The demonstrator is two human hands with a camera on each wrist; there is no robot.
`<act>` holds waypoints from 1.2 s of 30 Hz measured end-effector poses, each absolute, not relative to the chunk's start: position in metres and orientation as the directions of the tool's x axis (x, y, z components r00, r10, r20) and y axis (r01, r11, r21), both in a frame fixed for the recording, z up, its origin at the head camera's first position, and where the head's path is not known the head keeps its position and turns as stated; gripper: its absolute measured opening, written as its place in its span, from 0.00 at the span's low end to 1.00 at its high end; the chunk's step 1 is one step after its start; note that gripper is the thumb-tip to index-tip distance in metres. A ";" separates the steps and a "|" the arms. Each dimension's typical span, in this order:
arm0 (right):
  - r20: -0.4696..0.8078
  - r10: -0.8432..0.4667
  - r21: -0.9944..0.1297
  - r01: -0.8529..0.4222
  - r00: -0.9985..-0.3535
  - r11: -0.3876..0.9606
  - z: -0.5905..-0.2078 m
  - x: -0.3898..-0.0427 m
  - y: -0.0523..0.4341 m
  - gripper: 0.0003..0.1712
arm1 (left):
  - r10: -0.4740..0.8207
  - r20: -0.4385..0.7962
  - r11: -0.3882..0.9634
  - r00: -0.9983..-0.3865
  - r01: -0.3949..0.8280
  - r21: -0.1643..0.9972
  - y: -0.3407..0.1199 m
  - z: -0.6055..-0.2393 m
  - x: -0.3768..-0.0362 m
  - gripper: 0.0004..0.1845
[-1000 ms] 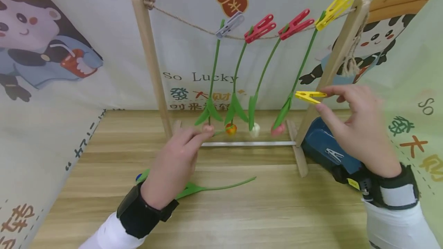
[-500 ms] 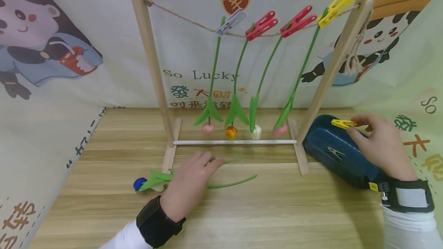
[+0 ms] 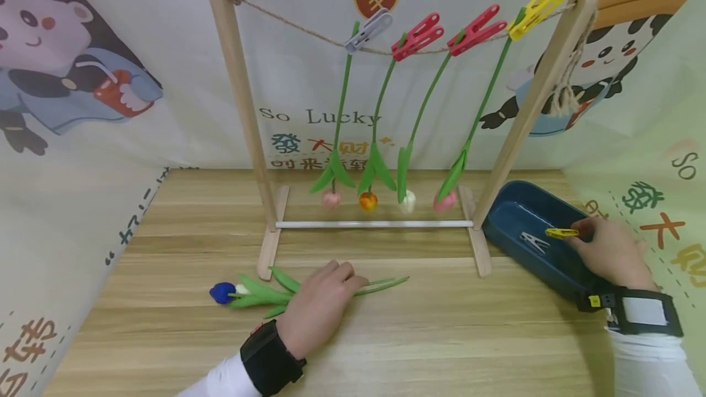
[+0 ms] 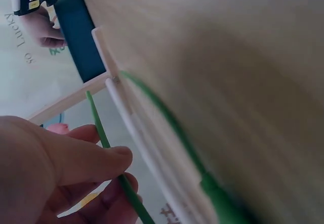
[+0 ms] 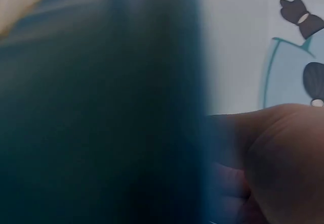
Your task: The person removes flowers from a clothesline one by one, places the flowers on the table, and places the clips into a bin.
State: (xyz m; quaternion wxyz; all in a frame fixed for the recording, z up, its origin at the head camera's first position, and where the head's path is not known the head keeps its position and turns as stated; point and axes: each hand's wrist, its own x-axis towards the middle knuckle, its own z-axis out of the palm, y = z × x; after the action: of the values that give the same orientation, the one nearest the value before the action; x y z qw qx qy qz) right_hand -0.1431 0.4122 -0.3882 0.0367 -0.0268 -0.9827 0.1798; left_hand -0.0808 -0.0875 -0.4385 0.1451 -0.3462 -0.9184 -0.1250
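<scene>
A blue artificial tulip [image 3: 223, 292] lies on the wooden table with its green stem [image 3: 380, 285] pointing right. My left hand [image 3: 350, 279] lies over the stem; in the left wrist view the thumb and fingers [image 4: 109, 159] pinch the stem [image 4: 98, 124]. My right hand [image 3: 580, 235] pinches a yellow clothespin [image 3: 561, 233] low over the dark blue tray [image 3: 510, 210], where a grey clothespin [image 3: 532, 241] lies. The right wrist view is blurred, showing only the tray wall [image 5: 101, 107] and my fingers [image 5: 263, 148].
A wooden rack [image 3: 242, 121] with a twine line [image 3: 309, 32] stands at the back. Several tulips hang from it head down, held by a grey peg [image 3: 368, 30], two red pegs [image 3: 417, 37] and a yellow peg [image 3: 539, 0]. Printed cloth walls enclose the table.
My left hand dropped from the hanging flower heads to the table and took the lying tulip's stem. My right hand carried the yellow clothespin down from rack height to the tray.
</scene>
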 end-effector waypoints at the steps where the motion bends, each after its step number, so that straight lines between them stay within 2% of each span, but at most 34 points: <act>1: 0.046 0.070 -0.355 0.050 -0.996 0.934 -0.390 -0.143 0.414 0.21 | 0.603 0.346 0.728 -0.719 0.673 0.130 -0.087 -0.441 -0.081 0.21; 10: -0.049 0.096 -0.344 0.107 -0.994 0.933 -0.403 -0.143 0.418 0.23 | 0.604 0.281 0.739 -0.746 0.656 0.154 -0.085 -0.451 -0.081 0.15; 19: -0.105 0.062 -0.321 0.093 -0.993 0.942 -0.405 -0.143 0.418 0.21 | 0.606 0.258 0.731 -0.752 0.655 0.192 -0.084 -0.451 -0.082 0.13; 25: -0.088 0.056 -0.306 0.081 -0.995 0.949 -0.406 -0.143 0.416 0.24 | 0.607 0.273 0.724 -0.746 0.661 0.196 -0.086 -0.451 -0.081 0.14; 29: -0.028 0.039 -0.306 0.046 -0.999 0.951 -0.401 -0.142 0.413 0.25 | 0.609 0.278 0.720 -0.743 0.665 0.198 -0.088 -0.451 -0.081 0.16; 36: 0.073 -0.045 -0.297 -0.065 -0.996 0.953 -0.366 -0.137 0.392 0.26 | 0.581 0.315 0.719 -0.751 0.654 0.234 -0.093 -0.431 -0.086 0.16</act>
State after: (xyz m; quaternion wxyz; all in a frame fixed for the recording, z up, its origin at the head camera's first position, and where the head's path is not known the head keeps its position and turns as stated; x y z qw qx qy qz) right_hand -0.1371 0.3925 -0.3661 0.0329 0.0280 -0.9876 0.1511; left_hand -0.0857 -0.0931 -0.4307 0.1100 -0.3353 -0.9206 -0.1672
